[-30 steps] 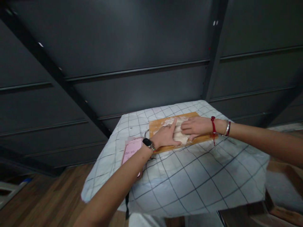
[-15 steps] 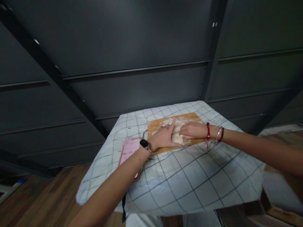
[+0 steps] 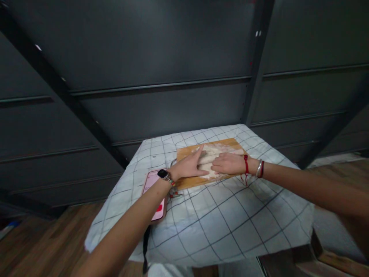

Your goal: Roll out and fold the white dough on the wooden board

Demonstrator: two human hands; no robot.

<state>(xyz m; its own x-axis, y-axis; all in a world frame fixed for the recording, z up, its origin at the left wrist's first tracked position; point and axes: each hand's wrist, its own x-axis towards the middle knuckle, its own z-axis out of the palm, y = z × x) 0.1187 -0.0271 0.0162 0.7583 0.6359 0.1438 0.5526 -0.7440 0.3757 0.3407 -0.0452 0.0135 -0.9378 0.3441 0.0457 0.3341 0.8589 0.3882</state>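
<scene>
A floured wooden board (image 3: 188,183) lies on the cloth. On it is pale dough (image 3: 206,158), flattened and partly covered by my hands, its full outline hard to make out. Over the dough's left end my left hand (image 3: 188,166) is spread, with thumb and forefinger wide apart. My right hand (image 3: 227,163) rests on the dough's right part, fingers pressed together and curled against it. White flour is smeared across the board around both hands.
A checked white cloth (image 3: 219,219) covers the small table. Left of the board, a phone (image 3: 159,213) lies partly beneath my left forearm, with a black strap (image 3: 145,246) hanging below. A dark panelled wall (image 3: 161,111) stands behind; wooden floor (image 3: 57,238) shows at lower left.
The whole view has shifted slightly. My left hand has slid left relative to the board, widening the gap between my hands and showing more dough. My right hand still rests on the dough.
</scene>
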